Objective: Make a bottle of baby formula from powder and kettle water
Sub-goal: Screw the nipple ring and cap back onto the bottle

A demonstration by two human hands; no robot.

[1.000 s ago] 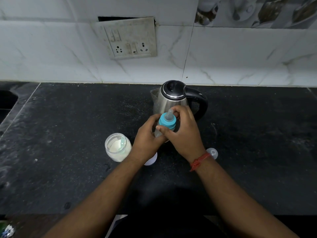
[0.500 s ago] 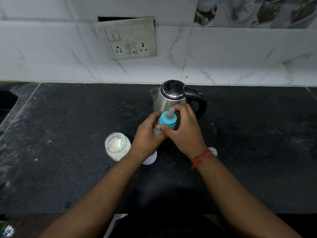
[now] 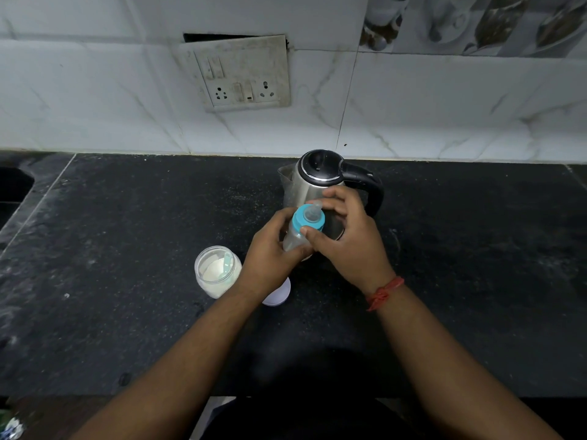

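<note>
Here the open jar [image 3: 218, 270] on the bench [image 3: 127, 236] holds white powder and a scoop; the bottle [image 3: 297, 235], held before the kettle [image 3: 313, 182], tilts teat up-right, left hand [image 3: 270, 254] gripping its body, right hand [image 3: 347, 239] pinching its collar.

Kettle [image 3: 320, 188] at counter [image 3: 127, 236] rear, bottle [image 3: 301, 231] before it, powder jar [image 3: 217, 274] left, socket plate [image 3: 241, 71] on wall behind

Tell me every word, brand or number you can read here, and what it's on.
None can be read.
Kettle: no brand or marking shows.
Baby bottle: any scale marks are hidden or too blurred.
Powder jar: no label visible.
Switch plate: only sockets and switches, no lettering legible.
</note>
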